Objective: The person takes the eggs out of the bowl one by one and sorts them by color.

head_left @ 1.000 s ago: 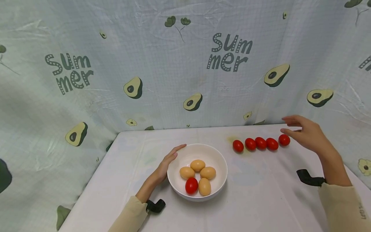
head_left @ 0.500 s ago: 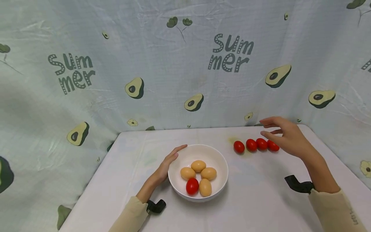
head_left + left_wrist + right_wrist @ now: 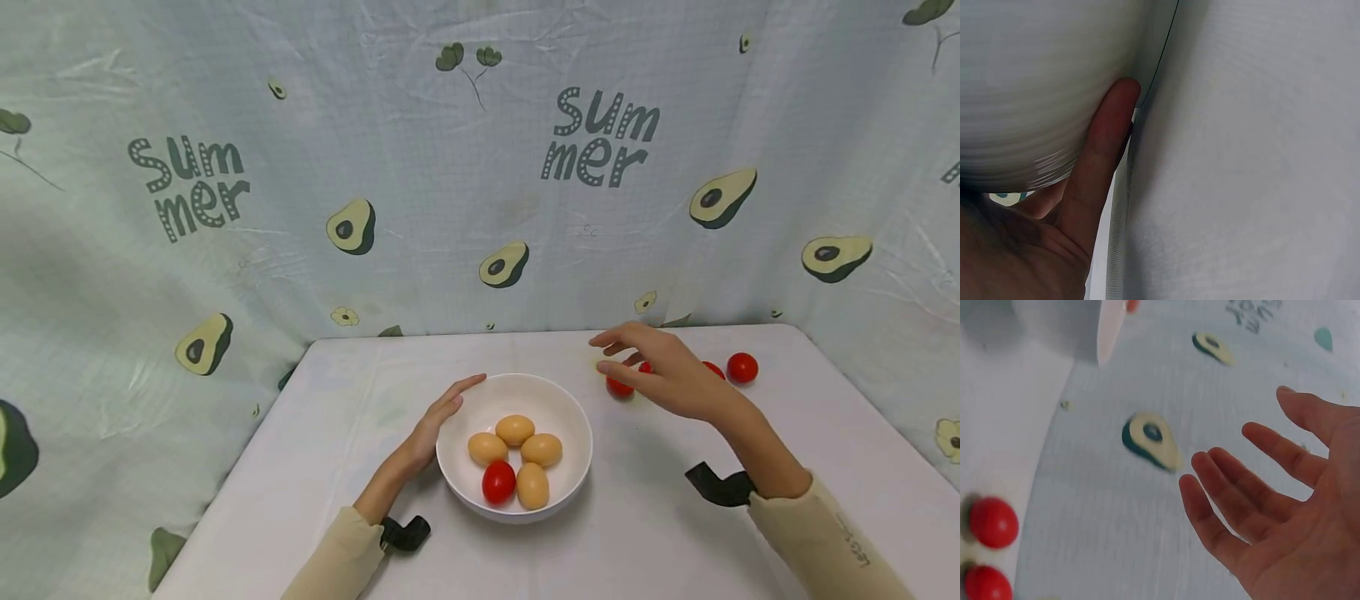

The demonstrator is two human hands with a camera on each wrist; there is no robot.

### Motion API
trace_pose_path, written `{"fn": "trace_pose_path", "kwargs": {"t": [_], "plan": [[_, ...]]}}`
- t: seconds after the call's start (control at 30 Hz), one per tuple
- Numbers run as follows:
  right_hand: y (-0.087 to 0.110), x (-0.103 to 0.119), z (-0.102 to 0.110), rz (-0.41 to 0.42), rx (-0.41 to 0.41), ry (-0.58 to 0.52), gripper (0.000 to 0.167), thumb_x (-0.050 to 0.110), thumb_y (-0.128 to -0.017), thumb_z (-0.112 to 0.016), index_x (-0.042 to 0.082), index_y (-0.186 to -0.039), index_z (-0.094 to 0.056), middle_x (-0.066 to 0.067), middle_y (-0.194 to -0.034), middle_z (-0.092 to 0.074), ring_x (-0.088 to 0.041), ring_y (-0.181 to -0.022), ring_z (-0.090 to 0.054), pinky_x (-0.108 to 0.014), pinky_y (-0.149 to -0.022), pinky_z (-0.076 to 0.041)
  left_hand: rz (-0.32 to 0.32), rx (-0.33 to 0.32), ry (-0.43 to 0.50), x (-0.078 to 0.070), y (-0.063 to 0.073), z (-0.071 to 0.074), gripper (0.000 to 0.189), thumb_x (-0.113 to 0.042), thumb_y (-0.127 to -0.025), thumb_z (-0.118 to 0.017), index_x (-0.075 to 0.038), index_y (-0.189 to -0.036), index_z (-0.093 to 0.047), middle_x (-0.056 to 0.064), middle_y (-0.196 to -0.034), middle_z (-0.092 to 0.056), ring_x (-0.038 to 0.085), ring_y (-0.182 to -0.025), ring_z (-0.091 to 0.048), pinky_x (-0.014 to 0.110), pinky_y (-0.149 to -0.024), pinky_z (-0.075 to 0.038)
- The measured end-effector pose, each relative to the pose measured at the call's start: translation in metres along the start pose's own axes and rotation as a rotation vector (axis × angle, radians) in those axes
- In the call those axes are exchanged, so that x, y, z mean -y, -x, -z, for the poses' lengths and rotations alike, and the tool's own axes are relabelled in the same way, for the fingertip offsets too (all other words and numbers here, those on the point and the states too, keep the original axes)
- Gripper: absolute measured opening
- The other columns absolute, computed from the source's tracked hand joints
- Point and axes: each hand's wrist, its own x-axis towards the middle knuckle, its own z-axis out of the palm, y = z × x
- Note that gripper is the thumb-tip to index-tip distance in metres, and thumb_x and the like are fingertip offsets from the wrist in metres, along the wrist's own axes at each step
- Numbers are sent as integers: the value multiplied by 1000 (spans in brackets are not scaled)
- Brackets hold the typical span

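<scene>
My right grip (image 3: 656, 372) hovers, released, near red egg-shaped pieces (image 3: 742, 368); my left grip (image 3: 433, 421), unclenched, touches the bowl (image 3: 572, 418), likely steadying it.

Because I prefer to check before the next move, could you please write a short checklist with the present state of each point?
1. White bowl upright on the table: ok.
2. Left hand touching the bowl's side: ok.
3. Right hand free: ok, fingers apart, holding nothing.
4. Space in the bowl: ok, bare bottom shows around four yellow egg-shaped pieces and one red one.
5. Clear head view of the red pieces on the table: not ok, the right hand covers part of them.
6. Right hand touching any red piece: cannot tell.
</scene>
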Motion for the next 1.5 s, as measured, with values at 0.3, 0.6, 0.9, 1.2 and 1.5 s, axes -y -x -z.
{"fn": "trace_pose_path", "kwargs": {"t": [0.3, 0.6, 0.9, 1.2, 1.5], "plan": [[-35, 52, -39, 143, 320, -23, 36, 30, -99, -70, 18, -132, -66, 1, -129, -67, -18, -115, -66, -36, -92, -62, 2, 22, 0, 1, -1, 0, 53, -32, -112, -18, -21, -162, -32, 3, -172, -26, 31, -157, -30, 51, -129, -24], [-65, 82, -67, 253, 615, -1, 27, 22, -97, -68, 19, -124, -70, 6, -120, -71, -16, -116, -64, -35, -98, -57, -5, 30, 3, 2, -4, 1, 53, -34, -112, -20, -24, -162, -33, 3, -172, -26, 33, -156, -30, 55, -129, -24], [-72, 87, -92, 200, 848, 78, 31, 14, -93, -73, 21, -123, -72, 6, -119, -72, -12, -114, -63, -26, -100, -53, -17, 72, 26, 2, -3, 0, 53, -38, -112, -21, -25, -163, -30, 3, -171, -28, 33, -151, -40, 17, -112, -43], [-79, 90, -107, 187, 1002, 115, 28, 7, -91, -74, 25, -113, -72, 10, -111, -72, -6, -101, -62, -19, -89, -53, -35, 62, 42, 2, -1, 0, 53, -33, -112, -21, -21, -163, -32, 5, -170, -29, 32, -152, -36, 11, -109, -41], [-81, 108, -125, 187, 1116, 292, 35, 12, -87, -80, 30, -115, -70, 11, -106, -66, -2, -94, -57, -18, -80, -52, -42, 49, 49, 3, 2, 3, 53, -33, -113, -22, -19, -162, -33, 5, -170, -29, 32, -150, -38, 12, -108, -41]]}}
